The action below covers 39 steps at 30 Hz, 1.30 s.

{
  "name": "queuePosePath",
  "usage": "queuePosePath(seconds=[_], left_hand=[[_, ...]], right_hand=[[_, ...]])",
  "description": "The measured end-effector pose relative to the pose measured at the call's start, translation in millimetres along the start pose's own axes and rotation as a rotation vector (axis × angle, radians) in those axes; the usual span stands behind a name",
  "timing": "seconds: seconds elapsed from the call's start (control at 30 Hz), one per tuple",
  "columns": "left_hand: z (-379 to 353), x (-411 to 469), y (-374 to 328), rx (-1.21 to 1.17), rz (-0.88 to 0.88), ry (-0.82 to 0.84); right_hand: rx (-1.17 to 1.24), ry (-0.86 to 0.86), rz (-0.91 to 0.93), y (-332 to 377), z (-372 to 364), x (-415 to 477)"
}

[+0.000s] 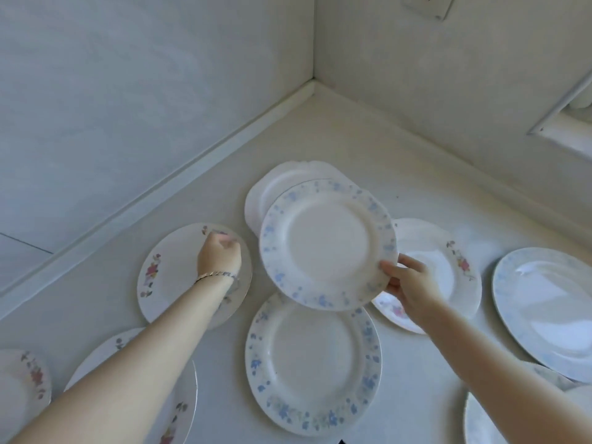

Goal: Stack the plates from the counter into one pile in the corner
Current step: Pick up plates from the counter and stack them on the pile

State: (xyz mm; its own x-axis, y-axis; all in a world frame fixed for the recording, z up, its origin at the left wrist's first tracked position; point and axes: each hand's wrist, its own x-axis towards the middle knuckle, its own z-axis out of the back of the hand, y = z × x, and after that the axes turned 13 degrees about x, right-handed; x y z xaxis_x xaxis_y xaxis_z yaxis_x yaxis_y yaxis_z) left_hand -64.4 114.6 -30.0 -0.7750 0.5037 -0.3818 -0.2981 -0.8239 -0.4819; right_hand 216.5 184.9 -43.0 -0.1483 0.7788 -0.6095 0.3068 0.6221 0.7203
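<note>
Presently, we set down what we saw from the head camera, line by line.

Right hand: our right hand (pixel 408 283) had its fingers clamped on the near-right rim of a blue-flowered plate (pixel 326 245), thumb on top and the other fingers underneath.
Held plate: it hung tilted above the counter (pixel 368 149), partly over a plain white plate (pixel 282 184) that lay nearest the corner, and its near edge overlapped a second blue-flowered plate (pixel 312 363) lying flat below it.
Left hand: our left hand (pixel 219 253) was curled at the far rim of a pink-flowered plate (pixel 169 270); the fingers were together, but we could not tell whether they actually gripped the rim.
Wrist: a thin bracelet (pixel 216 275) sat on the left wrist.
Right side: another pink-flowered plate (pixel 445 261) lay just behind the right hand, and a large pale blue plate (pixel 551 309) lay further right.
Near edge: more flowered plates (pixel 28 376) sat by the left forearm, partly cut off.
Corner: the two walls met behind the white plate, with a wall socket (pixel 429 4) high on the right wall.
</note>
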Motion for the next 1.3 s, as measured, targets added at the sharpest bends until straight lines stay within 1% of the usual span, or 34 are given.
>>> queuePosePath(seconds=[0.1,0.17,0.2,0.27,0.33,0.43,0.53,0.63,0.77,0.87,0.93,1.1,1.3], left_hand=[[-32.6,12.8,-20.9,0.038,0.113,0.183],[-51.0,16.9,-28.9,0.004,0.164,0.246],[-59.5,19.0,-31.3,-0.051,0.189,0.265],[-73.0,25.0,-33.6,-0.185,0.256,0.283],[-79.5,29.1,-33.3,-0.256,0.302,0.284],[-80.2,28.9,-31.3,-0.234,0.29,0.291],[-75.4,23.5,-29.9,-0.245,0.294,0.336],[-71.0,15.5,-28.2,-0.202,0.299,0.371],[-68.2,6.3,-26.1,-0.1,0.303,0.371],[-68.3,1.2,-21.7,-0.088,0.32,0.369],[-71.4,0.4,-17.8,-0.106,0.327,0.357],[-76.0,-0.4,-15.1,-0.146,0.344,0.356],[-78.2,-0.3,-13.6,-0.178,0.344,0.362]], right_hand=[[0.005,-0.051,0.059,25.6,15.7,11.6],[0.061,-0.08,0.057,33.8,25.2,20.6],[0.09,-0.087,0.047,36.2,28.6,25.3],[0.126,-0.108,0.024,37.4,32.5,34.2],[0.148,-0.125,0.007,35.4,30.7,41.6],[0.148,-0.142,-0.017,28.8,20.7,52.4],[0.086,-0.132,-0.053,19.5,3.7,63.1],[0.022,-0.144,-0.055,8.4,-14.7,73.7],[-0.054,-0.152,-0.052,-4.8,-36.7,84.6],[-0.128,-0.147,-0.041,-16.0,-48.3,91.9],[-0.223,-0.146,-0.033,-25.1,-54.1,97.1],[-0.686,-0.146,0.033,-21.8,-62.2,98.3],[-0.998,-0.148,-0.021,-6.9,-63.9,98.6]])
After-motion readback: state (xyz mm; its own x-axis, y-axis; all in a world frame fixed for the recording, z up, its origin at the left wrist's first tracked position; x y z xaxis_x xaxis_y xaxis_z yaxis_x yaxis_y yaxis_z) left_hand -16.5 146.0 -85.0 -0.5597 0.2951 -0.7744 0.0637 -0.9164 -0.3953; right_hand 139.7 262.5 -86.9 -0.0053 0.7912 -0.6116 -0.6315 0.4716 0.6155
